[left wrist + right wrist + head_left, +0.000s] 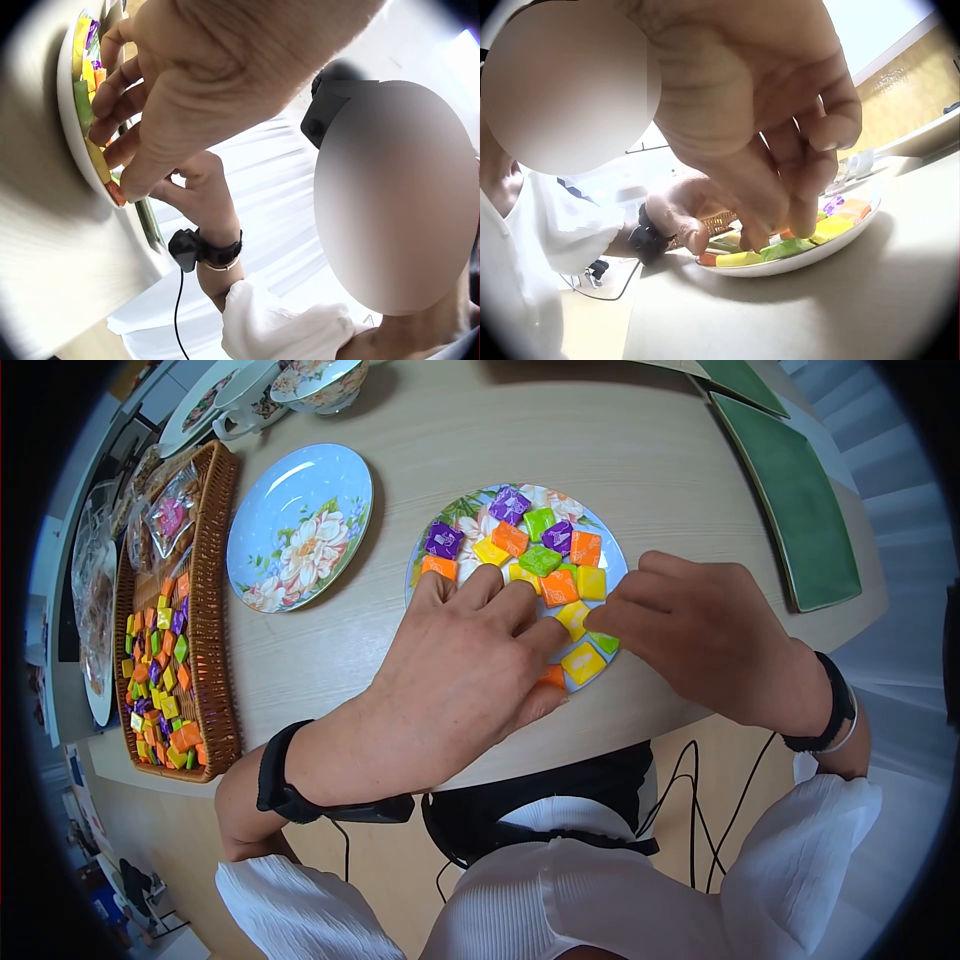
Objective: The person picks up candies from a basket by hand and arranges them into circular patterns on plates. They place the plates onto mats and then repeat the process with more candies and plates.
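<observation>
Individually wrapped square candies point(540, 561) in orange, yellow, green and purple lie flat on a round floral plate point(413, 560). Over the plate's near left part, my left hand point(465, 655) spreads its bent fingers, with the fingertips down among the candies. Its thumb is beside an orange candy point(553, 676) at the near rim. From the right, my right hand point(705, 630) reaches in and pinches the edge of a yellow candy point(572, 620) between thumb and forefinger. Part of the plate is hidden under the left hand.
A wicker basket point(215, 630) at the left holds many more candies and bagged items. Beside it lies a blue floral plate point(300, 525). A cup point(245, 400) and a floral bowl point(318, 382) stand at the back left, and a green rectangular plate point(795, 510) at the right.
</observation>
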The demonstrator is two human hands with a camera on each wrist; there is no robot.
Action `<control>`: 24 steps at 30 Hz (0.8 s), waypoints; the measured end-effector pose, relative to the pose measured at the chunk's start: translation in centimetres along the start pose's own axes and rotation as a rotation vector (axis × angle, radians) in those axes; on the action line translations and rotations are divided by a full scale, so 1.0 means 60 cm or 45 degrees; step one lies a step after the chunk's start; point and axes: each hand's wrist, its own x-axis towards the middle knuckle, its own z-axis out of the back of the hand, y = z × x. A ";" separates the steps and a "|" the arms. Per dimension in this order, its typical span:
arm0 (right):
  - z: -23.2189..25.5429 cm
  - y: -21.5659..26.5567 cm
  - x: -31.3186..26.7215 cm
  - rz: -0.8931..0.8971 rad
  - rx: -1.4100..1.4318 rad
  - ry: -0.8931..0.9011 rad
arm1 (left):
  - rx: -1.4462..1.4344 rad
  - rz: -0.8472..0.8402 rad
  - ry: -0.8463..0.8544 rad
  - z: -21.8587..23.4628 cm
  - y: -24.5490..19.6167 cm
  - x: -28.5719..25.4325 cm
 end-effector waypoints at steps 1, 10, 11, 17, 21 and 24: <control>0.000 -0.002 0.002 -0.016 -0.030 -0.011 | 0.005 -0.001 0.002 0.001 0.000 0.000; 0.000 -0.013 0.016 0.027 -0.023 -0.033 | 0.026 0.001 0.017 0.005 -0.007 -0.003; -0.005 -0.010 0.020 0.074 0.018 -0.024 | 0.032 -0.005 0.017 0.005 -0.006 -0.002; -0.004 -0.030 0.028 -0.032 0.061 -0.067 | 0.074 0.022 -0.015 0.022 -0.003 -0.006; -0.003 -0.056 0.023 -0.314 0.036 -0.157 | -0.004 0.072 -0.130 0.034 0.009 0.000; -0.019 -0.073 0.030 -0.295 0.251 -0.148 | -0.038 0.114 -0.254 0.045 0.017 0.004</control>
